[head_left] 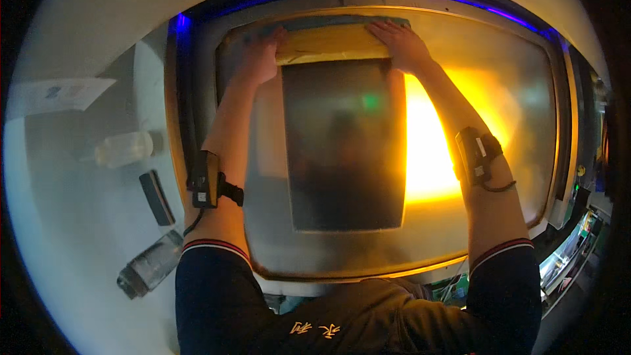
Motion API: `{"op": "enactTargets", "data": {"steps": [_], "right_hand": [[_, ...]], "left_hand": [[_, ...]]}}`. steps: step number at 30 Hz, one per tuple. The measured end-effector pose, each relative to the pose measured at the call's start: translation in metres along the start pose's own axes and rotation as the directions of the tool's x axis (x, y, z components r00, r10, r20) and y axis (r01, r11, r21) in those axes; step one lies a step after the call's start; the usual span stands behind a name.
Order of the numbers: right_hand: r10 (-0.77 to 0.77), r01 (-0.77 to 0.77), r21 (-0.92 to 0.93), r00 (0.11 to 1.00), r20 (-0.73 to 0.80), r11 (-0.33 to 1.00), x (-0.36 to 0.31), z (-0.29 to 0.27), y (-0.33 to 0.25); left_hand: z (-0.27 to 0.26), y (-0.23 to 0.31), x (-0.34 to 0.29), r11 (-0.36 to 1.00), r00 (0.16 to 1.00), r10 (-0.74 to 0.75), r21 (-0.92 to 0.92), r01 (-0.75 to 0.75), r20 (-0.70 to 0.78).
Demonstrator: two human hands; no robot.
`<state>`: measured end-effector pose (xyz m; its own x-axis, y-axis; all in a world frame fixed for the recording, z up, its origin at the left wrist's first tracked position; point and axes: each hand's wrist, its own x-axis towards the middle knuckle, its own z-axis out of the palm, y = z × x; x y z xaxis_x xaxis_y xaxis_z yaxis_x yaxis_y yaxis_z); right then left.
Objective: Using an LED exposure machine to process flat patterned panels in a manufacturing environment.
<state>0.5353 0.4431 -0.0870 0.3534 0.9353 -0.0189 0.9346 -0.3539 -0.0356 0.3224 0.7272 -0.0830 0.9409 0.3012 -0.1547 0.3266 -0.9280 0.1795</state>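
Yellow strip (332, 43): far side, long axis left-right, between hands | left hand (266, 56) at left end, right hand (401, 45) at right, equally near | right fingers extended; pinching: could not tell | dark rectangular panel (345, 151) lay nearer

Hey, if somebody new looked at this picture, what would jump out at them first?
Probably the yellow-white glare on the metal-looking surface, beside the right forearm. Next, the dark rectangle in the middle, between the forearms. Then the yellow strip along its far edge, with the left hand at one end and the right hand at the other.
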Motion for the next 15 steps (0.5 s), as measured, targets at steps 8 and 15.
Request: {"op": "enactTargets", "data": {"steps": [8, 15], "right_hand": [[-0.018, 0.021, -0.059, 0.999, 0.042, 0.998, -0.023, -0.001, -0.013], [-0.049, 0.003, 0.539, 0.996, 0.069, 0.843, -0.277, 0.011, -0.115]], "left_hand": [[-0.018, 0.033, -0.038, 0.986, 0.995, -0.094, 0.142, 0.088, 0.034], [-0.025, 0.150, -0.268, 0.990, 0.807, -0.133, 0.041, 0.134, 0.576]]}}
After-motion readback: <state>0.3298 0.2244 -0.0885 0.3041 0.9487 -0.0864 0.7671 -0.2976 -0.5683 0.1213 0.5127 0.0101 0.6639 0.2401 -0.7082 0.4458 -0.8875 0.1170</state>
